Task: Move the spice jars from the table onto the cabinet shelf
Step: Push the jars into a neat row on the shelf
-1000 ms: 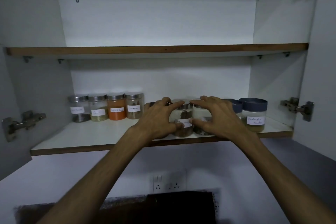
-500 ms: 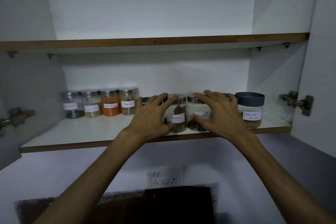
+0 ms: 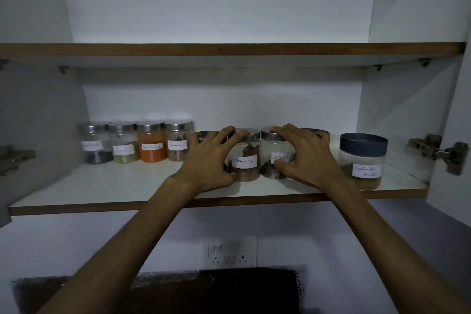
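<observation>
Cinnamon jar (image 3: 245, 158) and cloves jar (image 3: 276, 154) both stand upright on the lower shelf (image 3: 102, 186), near its front edge, touching side by side. Left hand (image 3: 209, 160) wraps the cinnamon jar from its left, fingers over the steel lid, thumb low at the base. Right hand (image 3: 305, 158) grips the cloves jar the same way from the right. Both hands closed on their jars, not released.

Step looks like placement: jars are down, being squared up or pushed back.

Another lid (image 3: 207, 135) shows behind the left hand, and one more behind the right hand; can't tell what those jars hold. Row of four steel-lid jars (image 3: 137, 143) at the back left, well apart. Blue-lid coriander jar (image 3: 363, 160) just beside the right hand.

Next move, my read: slide the pair back without knocking the jars behind, then let go and pull both hands straight out. Right hand has little room beside the coriander jar. Table isn't in view, so can't tell how many jars are left.
</observation>
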